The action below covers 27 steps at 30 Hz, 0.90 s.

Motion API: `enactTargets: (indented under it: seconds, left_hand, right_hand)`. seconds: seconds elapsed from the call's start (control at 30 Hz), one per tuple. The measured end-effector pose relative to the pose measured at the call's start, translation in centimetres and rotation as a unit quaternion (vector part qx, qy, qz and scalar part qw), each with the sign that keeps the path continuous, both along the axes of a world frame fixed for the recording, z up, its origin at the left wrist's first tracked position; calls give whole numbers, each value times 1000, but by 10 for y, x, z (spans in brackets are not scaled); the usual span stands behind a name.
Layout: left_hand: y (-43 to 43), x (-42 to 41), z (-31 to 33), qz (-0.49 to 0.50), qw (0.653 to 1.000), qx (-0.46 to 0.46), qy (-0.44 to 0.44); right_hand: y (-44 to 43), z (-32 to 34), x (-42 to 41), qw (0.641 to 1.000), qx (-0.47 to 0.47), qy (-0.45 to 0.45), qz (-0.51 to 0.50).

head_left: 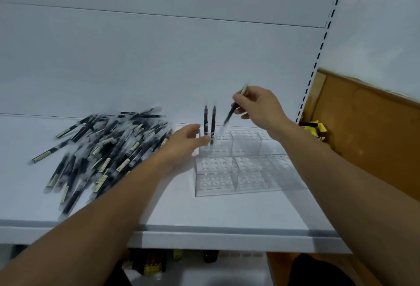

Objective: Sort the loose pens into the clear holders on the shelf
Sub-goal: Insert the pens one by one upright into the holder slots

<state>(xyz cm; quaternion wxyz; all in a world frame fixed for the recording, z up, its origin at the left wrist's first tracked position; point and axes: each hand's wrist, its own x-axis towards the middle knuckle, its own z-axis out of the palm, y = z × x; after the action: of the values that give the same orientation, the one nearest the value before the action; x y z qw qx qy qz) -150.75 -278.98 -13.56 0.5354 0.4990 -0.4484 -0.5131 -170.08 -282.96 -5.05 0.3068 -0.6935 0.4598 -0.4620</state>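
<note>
A clear tiered pen holder [247, 167] with rows of round holes stands on the white shelf [204, 213]. Two black pens [209, 124] stand upright in its back left corner. My right hand [259, 106] pinches a black pen [230, 114], tilted with its tip down over the holder's back row. My left hand [184, 142] touches the holder's back left corner with relaxed fingers and holds nothing. A large pile of loose black pens [102, 149] lies on the shelf to the left.
The white back panel rises behind the shelf. A slotted upright [318, 58] runs along its right edge. Beyond it is a brown board [368, 131] with yellow packets [314, 127]. Dark items [150, 263] sit below the shelf's front edge.
</note>
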Motion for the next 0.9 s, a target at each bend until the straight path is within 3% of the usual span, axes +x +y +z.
enactTargets:
  seconds: [0.13, 0.27, 0.47, 0.6, 0.67, 0.73, 0.8, 0.9]
  left_hand:
    - [-13, 2, -2, -25, 996, -8, 88]
    - [-17, 4, -8, -2, 999, -54, -6]
    - [-18, 10, -13, -1, 997, -68, -25]
    - [-13, 7, -10, 0, 997, -76, -25]
    - [-11, 7, -9, -5, 997, -70, -14]
    - [-9, 8, -8, -7, 997, -72, -27]
    - [-7, 8, -7, 1, 994, -83, -71]
    - [-5, 8, -5, 6, 993, -91, -78]
  right_hand:
    - [-22, -4, 7, 999, -30, 29, -4]
    - [-32, 0, 10, 997, -50, 66, -3]
    - [-29, 13, -13, 994, 63, 37, 87]
    - [-19, 17, -32, 965, 78, 229, 98]
    - [-16, 15, -30, 919, 25, 385, 77]
    - [-13, 12, -25, 873, -35, 483, 50]
    - [-11, 8, -24, 867, -62, 494, 22]
    - [-14, 0, -24, 900, -90, 427, -5]
